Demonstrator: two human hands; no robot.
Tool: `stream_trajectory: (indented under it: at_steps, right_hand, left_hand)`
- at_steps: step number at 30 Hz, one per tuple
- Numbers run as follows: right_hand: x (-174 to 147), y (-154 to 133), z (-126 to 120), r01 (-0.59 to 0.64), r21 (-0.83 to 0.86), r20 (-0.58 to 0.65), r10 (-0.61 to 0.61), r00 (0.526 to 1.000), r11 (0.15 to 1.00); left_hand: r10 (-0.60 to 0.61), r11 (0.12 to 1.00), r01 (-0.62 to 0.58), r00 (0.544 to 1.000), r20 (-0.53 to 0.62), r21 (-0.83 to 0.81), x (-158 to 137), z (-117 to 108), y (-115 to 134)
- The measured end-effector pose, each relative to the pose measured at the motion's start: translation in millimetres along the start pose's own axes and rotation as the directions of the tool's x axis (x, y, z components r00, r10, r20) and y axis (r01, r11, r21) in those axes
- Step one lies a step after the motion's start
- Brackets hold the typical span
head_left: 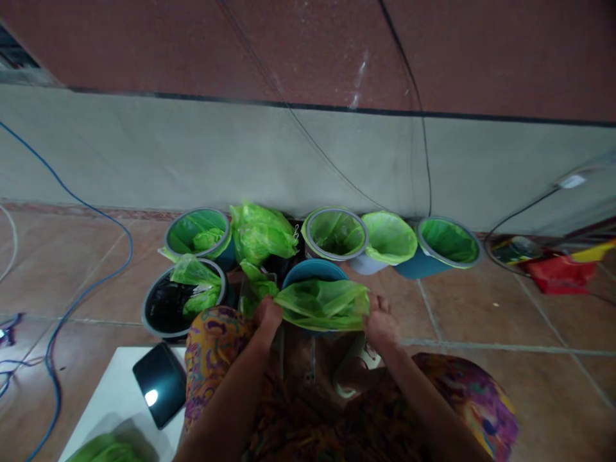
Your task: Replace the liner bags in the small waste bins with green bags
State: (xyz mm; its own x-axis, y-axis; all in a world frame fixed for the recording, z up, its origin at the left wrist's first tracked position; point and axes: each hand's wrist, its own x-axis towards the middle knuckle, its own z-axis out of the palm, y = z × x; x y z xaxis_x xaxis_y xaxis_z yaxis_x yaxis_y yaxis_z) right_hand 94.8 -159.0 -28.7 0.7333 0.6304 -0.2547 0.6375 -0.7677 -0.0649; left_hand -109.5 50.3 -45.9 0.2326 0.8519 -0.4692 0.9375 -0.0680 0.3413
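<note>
A translucent green plastic bag [325, 305] is stretched sideways between my hands, over the near side of a blue bin [315, 268]. My left hand [267, 316] is closed on the bag's left edge. On the right, my right hand [381, 319] grips the opposite edge with bent fingers. The bag covers most of the bin's opening; only the bin's back rim and part of its inside show. Just left of my left hand, another container with a green bag [255, 285] is partly hidden.
Bins lined with green bags stand along the wall: a grey-rimmed one [197, 212], one [337, 212], a pale one [389, 239] and a blue one [409, 266]. A black-lined bin [166, 301] is nearer left. A tablet [161, 382] lies on a white surface [103, 391]. A blue cable [86, 298] crosses the floor.
</note>
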Motion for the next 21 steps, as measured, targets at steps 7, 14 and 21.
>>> stream_trajectory:
  at_steps: [7, 14, 21]
  right_hand:
    - [43.3, -29.5, -8.5, 0.531, -0.163, 0.068, -0.527, 0.847, 0.831]
    - [80.1, -29.1, -2.7, 0.535, -0.163, 0.114, -0.523, 0.845, 0.829]
    - [103.5, -27.5, -39.0, 0.329, 0.065, 0.124, -0.335, 0.934, 0.942]
  left_hand:
    - [0.145, 0.974, -0.107, 0.971, -0.189, 0.201, -23.9, 1.9, 14.9]
    - [0.635, 0.706, -0.632, 0.765, 0.109, 0.319, -34.0, 13.7, 29.3]
    - [0.505, 0.802, -0.528, 0.849, 0.156, 0.279, -19.6, 13.4, 36.0]
